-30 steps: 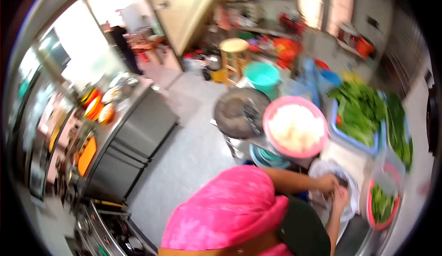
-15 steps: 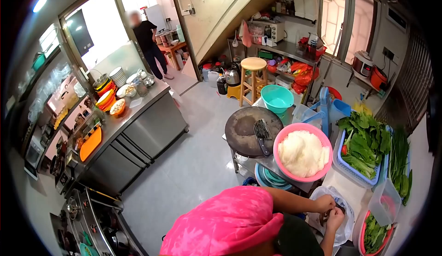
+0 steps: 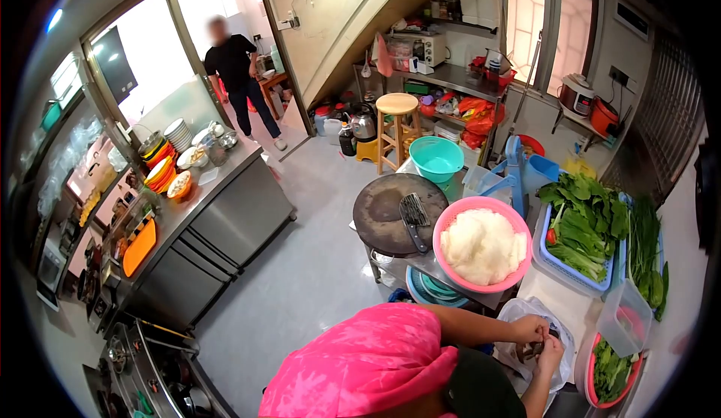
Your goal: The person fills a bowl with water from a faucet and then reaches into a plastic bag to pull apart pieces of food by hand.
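My left hand point(image 3: 532, 328) reaches in from the pink sleeve, and its fingers are pinched together. Close by and just below, my right hand point(image 3: 551, 353) is also closed, its fingertips meeting those of the left. Between them is something small and dark that I cannot make out. Both hands are over an open white plastic bag point(image 3: 565, 326), with brownish contents partly hidden by the fingers. Beyond the bag, a pink basin point(image 3: 483, 244) holds a pale white mass.
A cleaver point(image 3: 414, 223) lies on a round chopping board point(image 3: 372, 226). A blue basket point(image 3: 547, 256) holds leafy greens; another pink container point(image 3: 590, 377) of greens is at lower right. A teal basin point(image 3: 436, 158) stands behind. Someone in dark clothes point(image 3: 233, 63) is in the doorway.
The view has shifted slightly, moving the room's contents left. The person at the doorway has turned and stepped forward. My hands remain together over the bag.
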A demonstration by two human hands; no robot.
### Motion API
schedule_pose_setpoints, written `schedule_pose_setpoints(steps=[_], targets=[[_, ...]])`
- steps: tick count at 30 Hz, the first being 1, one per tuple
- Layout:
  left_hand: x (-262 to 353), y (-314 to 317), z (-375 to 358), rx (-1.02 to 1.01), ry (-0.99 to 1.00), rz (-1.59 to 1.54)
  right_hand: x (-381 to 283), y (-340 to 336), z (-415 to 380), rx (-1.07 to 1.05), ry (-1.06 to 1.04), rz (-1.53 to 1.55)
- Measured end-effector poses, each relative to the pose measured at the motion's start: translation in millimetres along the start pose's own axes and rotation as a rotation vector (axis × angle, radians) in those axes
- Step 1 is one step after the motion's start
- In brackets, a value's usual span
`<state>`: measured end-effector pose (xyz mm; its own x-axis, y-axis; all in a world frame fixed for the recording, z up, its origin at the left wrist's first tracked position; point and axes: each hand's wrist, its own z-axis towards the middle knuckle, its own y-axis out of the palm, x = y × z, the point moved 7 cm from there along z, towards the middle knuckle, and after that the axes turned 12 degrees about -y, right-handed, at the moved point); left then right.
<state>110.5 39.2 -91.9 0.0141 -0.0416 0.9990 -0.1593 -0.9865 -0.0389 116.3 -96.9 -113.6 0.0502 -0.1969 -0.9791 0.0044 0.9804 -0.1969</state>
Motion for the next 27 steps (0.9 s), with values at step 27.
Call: schedule_pose_setpoints(steps=[27], targets=[[-6.7, 14.6, 3.6, -0.266, -0.082, -0.206, 1.3, 14.0, -18.7, 0.005, 0.289, 0.311]])
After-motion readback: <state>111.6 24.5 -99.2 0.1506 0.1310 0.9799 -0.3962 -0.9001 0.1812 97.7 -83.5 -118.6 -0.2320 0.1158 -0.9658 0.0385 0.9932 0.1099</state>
